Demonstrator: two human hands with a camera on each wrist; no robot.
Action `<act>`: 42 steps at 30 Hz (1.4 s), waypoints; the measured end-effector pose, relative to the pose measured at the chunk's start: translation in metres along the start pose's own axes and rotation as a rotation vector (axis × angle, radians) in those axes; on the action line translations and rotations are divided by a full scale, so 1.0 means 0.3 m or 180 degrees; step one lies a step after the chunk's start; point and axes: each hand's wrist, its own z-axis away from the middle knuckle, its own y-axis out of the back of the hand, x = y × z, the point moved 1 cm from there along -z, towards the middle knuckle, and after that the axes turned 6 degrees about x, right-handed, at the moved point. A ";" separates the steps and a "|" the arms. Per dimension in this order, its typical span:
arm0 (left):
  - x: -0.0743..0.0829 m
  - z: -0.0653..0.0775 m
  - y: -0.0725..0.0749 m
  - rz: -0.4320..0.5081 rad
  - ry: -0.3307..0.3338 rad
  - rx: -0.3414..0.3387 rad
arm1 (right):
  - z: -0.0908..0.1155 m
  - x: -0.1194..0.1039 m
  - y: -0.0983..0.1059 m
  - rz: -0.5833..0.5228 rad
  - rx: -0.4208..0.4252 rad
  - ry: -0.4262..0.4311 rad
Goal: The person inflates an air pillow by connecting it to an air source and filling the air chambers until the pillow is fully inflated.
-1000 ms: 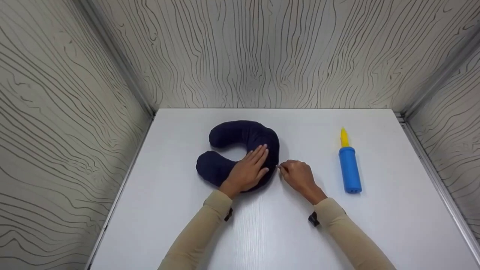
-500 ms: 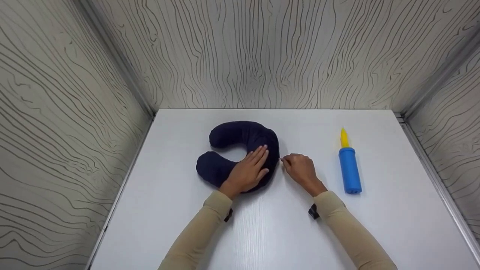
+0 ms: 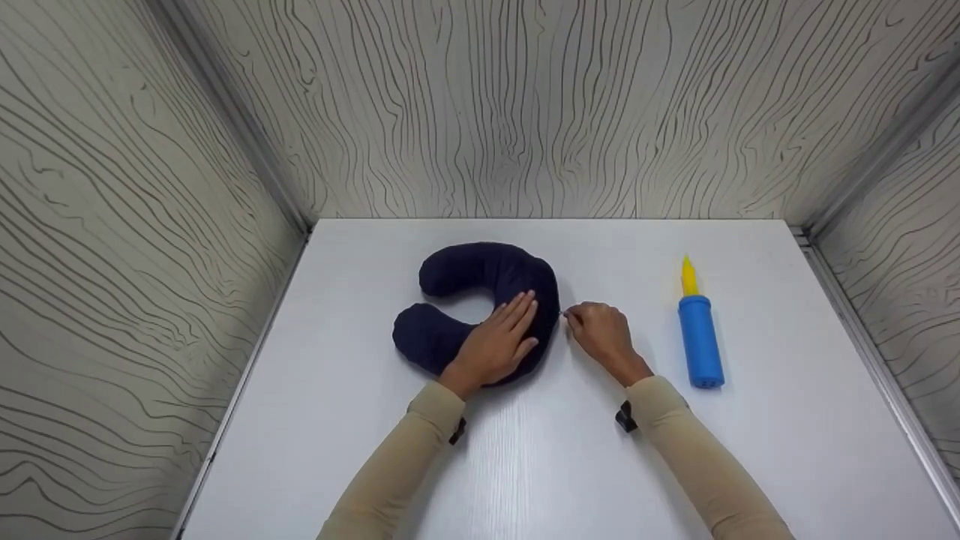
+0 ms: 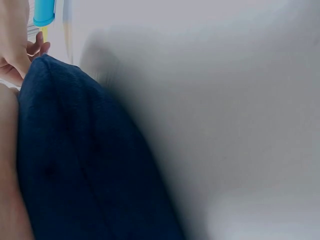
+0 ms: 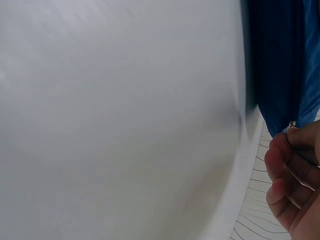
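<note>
A dark blue U-shaped neck pillow (image 3: pixel 457 270) lies on the white table, its opening toward the left. Across its near right part my left hand (image 3: pixel 491 345) rests flat, fingers straight. At the pillow's right edge my right hand (image 3: pixel 602 330) pinches a small metal zipper pull (image 5: pixel 292 125) between thumb and index finger. In the right wrist view the zipper's line runs along the blue fabric above the pull. The left wrist view shows the pillow (image 4: pixel 90 150) close up, with part of the right hand (image 4: pixel 12 45) beyond it.
A blue hand pump (image 3: pixel 700 341) with a yellow nozzle (image 3: pixel 688 276) lies to the right of my right hand. Wood-grain patterned panels (image 3: pixel 495 105) stand behind and at both sides of the white table (image 3: pixel 510 472).
My right hand has moved up along the pillow's right edge, away from me, with the zipper pull. The left hand and the pillow have stayed in place.
</note>
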 end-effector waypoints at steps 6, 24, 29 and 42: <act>0.001 0.001 0.002 0.0060 -0.0010 0.0035 | -0.012 0.007 -0.007 0.0032 -0.0005 -0.0049; 0.010 0.007 0.002 0.0025 0.0055 -0.0013 | -0.040 0.015 -0.015 0.0049 -0.0118 -0.0200; 0.010 0.005 0.003 0.0026 0.0039 -0.0008 | -0.053 0.018 -0.021 0.0050 -0.0117 -0.0251; 0.006 0.005 0.005 0.0019 0.0021 -0.0001 | -0.074 0.015 -0.024 0.0047 -0.0202 -0.0407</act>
